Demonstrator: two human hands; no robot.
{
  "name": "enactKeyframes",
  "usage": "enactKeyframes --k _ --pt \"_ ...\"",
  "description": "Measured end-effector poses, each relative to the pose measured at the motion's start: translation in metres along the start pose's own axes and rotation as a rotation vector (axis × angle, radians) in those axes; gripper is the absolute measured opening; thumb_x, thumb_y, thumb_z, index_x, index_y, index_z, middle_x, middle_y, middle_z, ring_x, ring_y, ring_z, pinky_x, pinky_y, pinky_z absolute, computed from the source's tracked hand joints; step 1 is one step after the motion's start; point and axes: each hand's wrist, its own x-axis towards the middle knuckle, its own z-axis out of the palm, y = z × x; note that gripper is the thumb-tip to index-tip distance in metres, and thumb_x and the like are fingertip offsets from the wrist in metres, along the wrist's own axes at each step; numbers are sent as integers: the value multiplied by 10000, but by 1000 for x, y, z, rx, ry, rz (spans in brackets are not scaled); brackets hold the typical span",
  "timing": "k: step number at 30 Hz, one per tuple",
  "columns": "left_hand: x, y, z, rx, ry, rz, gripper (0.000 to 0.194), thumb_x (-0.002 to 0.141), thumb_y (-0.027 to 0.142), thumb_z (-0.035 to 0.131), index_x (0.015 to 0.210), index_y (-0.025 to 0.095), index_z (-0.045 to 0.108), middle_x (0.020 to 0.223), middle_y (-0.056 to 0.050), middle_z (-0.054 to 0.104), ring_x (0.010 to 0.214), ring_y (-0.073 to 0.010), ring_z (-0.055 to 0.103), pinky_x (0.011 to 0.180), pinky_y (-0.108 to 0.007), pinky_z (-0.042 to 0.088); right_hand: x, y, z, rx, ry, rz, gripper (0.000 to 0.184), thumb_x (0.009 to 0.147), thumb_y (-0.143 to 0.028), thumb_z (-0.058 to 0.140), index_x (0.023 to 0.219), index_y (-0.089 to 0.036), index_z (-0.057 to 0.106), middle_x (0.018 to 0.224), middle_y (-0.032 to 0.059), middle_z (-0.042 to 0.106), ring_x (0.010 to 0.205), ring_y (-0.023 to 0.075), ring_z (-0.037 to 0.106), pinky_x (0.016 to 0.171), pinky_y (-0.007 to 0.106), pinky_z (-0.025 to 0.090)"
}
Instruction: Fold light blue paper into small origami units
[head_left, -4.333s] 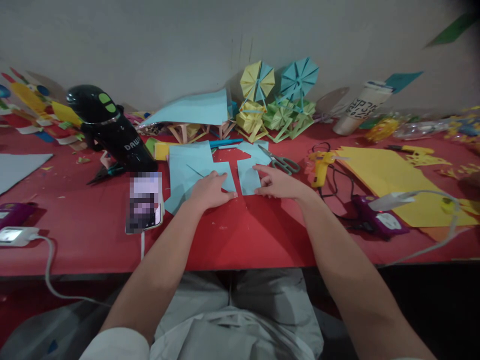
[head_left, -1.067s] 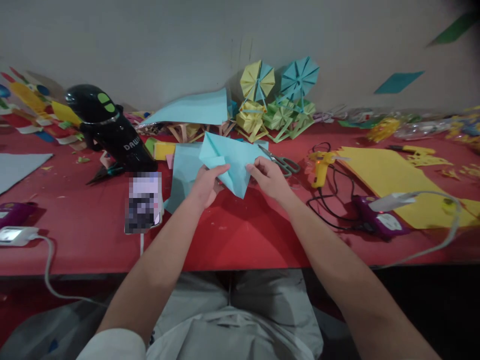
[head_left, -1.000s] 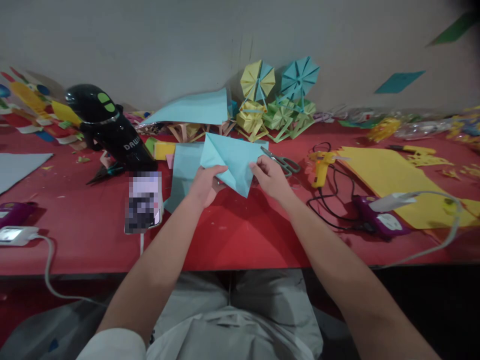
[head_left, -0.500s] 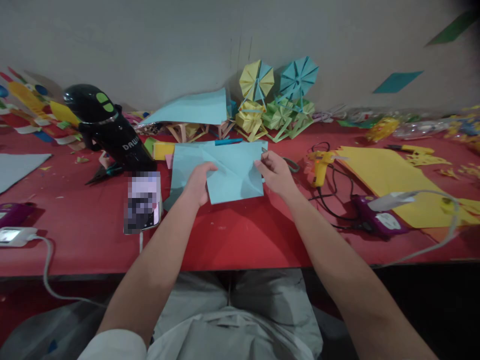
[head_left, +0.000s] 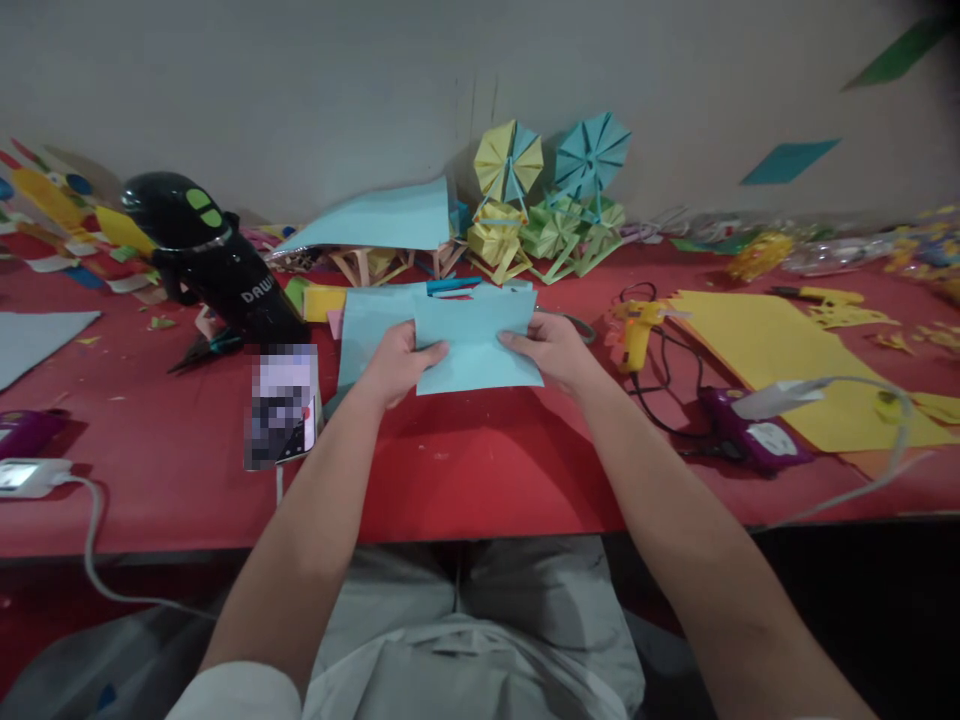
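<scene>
A light blue sheet of paper [head_left: 476,350], roughly rectangular, is held up over the red table between both hands. My left hand [head_left: 401,362] pinches its left edge, thumb on the near face and fingers behind. On the right edge my right hand [head_left: 553,350] grips in the same way. A faint crease runs across the sheet. Beneath and to the left lies a larger blue sheet [head_left: 362,330]. Just behind the held paper is a blue pen [head_left: 450,286]. Scissors [head_left: 577,326] lie mostly hidden behind my right hand.
A yellow glue gun [head_left: 637,335] with a black cord and a purple power strip [head_left: 754,435] are on the right, beside yellow paper sheets [head_left: 787,360]. To the left stand a phone [head_left: 281,408] and a black bottle [head_left: 217,260]. Folded paper models [head_left: 510,215] line the wall.
The blue sheet, folded at the corner a second ago, has been opened flat, turned and lifted. Both hands now grip opposite edges. Earlier, the hands were on smaller blue pieces on the table.
</scene>
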Motion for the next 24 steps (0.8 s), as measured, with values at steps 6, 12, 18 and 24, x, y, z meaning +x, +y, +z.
enactKeyframes --k 6,12,18,24 --pt "-6 10 -6 12 -125 -4 302 609 226 773 906 177 770 1041 -81 743 1039 -274 648 863 -368 517 0 -3 -6 52 0 33 228 624 -299 782 830 -214 731 806 21 708 707 155 622 644 291 506" --pt "-14 18 6 -62 -279 -177 408 756 550 665 792 156 766 1023 -143 727 949 -265 653 732 -331 516 -5 -10 -7 6 -39 15 55 676 -240 661 714 -205 679 957 50 722 794 171 641 670 293 508" --pt "-8 -1 17 76 -167 -205 376 595 302 866 881 185 651 739 -19 663 642 -140 609 609 -260 470 -3 -4 3 -7 -111 -18 252 700 -295 709 945 -239 693 988 32 702 838 166 629 687 287 504" --pt "0 -6 16 9 128 -68 578 568 263 868 1094 160 651 865 -57 703 766 -186 654 701 -316 517 5 2 6 218 74 118 418 739 -581 705 924 -215 624 876 51 661 763 170 617 690 328 538"
